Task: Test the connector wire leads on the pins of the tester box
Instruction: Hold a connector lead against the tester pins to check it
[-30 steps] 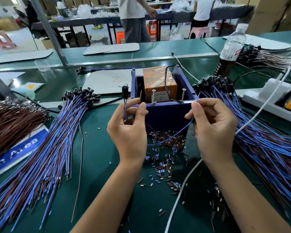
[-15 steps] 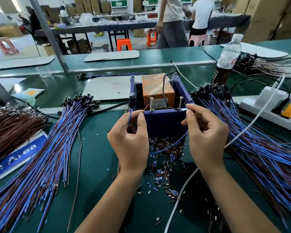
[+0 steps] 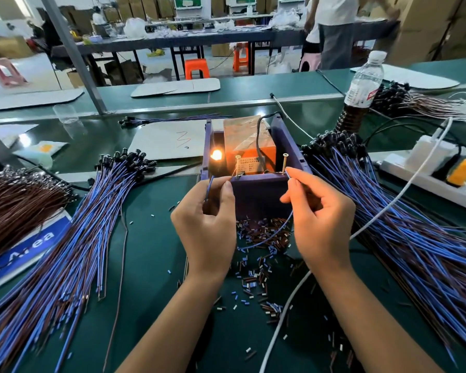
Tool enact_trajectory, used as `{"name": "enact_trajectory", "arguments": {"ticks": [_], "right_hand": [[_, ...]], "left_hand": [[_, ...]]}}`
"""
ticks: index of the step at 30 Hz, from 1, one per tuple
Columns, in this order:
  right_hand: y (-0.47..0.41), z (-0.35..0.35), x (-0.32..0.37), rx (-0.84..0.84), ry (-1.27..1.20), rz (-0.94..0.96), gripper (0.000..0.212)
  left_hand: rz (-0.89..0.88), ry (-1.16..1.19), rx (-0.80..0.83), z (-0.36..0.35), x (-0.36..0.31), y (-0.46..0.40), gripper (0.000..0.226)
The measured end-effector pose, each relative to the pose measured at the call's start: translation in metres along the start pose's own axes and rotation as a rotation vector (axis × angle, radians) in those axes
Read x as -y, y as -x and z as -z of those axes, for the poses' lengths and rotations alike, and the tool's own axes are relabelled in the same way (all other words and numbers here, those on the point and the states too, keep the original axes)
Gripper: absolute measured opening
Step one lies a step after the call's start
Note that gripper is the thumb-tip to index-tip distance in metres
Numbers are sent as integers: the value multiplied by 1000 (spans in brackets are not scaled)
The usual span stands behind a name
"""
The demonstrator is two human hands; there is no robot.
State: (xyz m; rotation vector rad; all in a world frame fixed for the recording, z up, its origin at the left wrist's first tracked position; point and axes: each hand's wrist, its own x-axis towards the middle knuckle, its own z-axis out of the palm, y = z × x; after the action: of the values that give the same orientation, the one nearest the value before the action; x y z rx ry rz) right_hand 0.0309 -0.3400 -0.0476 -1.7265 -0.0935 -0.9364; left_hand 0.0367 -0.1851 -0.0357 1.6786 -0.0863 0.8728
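Pinching one blue lead (image 3: 271,239), the left hand (image 3: 206,227) and right hand (image 3: 320,224) are touching its ends, seemingly, to two screw pins (image 3: 284,163) on the tester box (image 3: 258,195); bundles are crowding both worktop (image 3: 151,265) sides; a sign (image 3: 24,246) is reading "Area".

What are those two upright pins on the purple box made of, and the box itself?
The two pins look like brass-coloured metal screws: shiny golden, with flat heads and what seem threaded shanks. The purple box appears to be matte moulded plastic, judging by its even colour and thin, straight walls, though the picture cannot confirm that.
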Motion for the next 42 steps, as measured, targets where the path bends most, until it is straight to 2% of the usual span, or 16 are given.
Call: {"name": "enact_trajectory", "arguments": {"ticks": [5,9,12,14,16,19,21,23,26,28,31,36,38,39,40,42], "right_hand": [[3,3,4,9,-14,-28,20],[5,19,7,-75,-41,-66,17],[1,40,13,-133,-52,-85,13],[-5,63,17,-204,-36,-86,11],[-12,94,19,-292,14,-93,7],[-21,154,18,-432,154,-185,5],[-24,189,17,-496,283,-270,5],[-23,220,18,-535,439,-325,3],[-21,241,23,-493,821,-283,17],[-22,235,27,-308,971,-188,24],[-25,213,28,15,867,-193,33],[-34,201,26,154,733,-260,41],[-38,202,24,258,722,-306,26],[-38,202,23,309,719,-306,13],[-38,202,24,336,717,-293,14],[-37,202,26,321,702,-260,31]], "left_hand": [[-22,6,-41,1,-2,1,13],[-67,12,-76,-1,-15,7,16],[-14,93,59,-22,-42,15,17],[51,107,233,-48,-64,22,16],[192,100,483,-82,-84,30,16],[533,173,878,-144,-116,55,18],[826,285,1042,-178,-133,75,14],[1054,358,1114,-205,-141,91,22],[1300,467,1053,-231,-141,96,35],[1382,583,981,-240,-138,95,38],[1369,697,872,-244,-129,89,41],[1451,970,633,-241,-114,57,33],[1434,1063,549,-237,-109,43,27],[1412,1074,534,-234,-107,36,25],[1376,1057,540,-230,-106,29,24],[1235,932,577,-222,-103,17,19]]}}
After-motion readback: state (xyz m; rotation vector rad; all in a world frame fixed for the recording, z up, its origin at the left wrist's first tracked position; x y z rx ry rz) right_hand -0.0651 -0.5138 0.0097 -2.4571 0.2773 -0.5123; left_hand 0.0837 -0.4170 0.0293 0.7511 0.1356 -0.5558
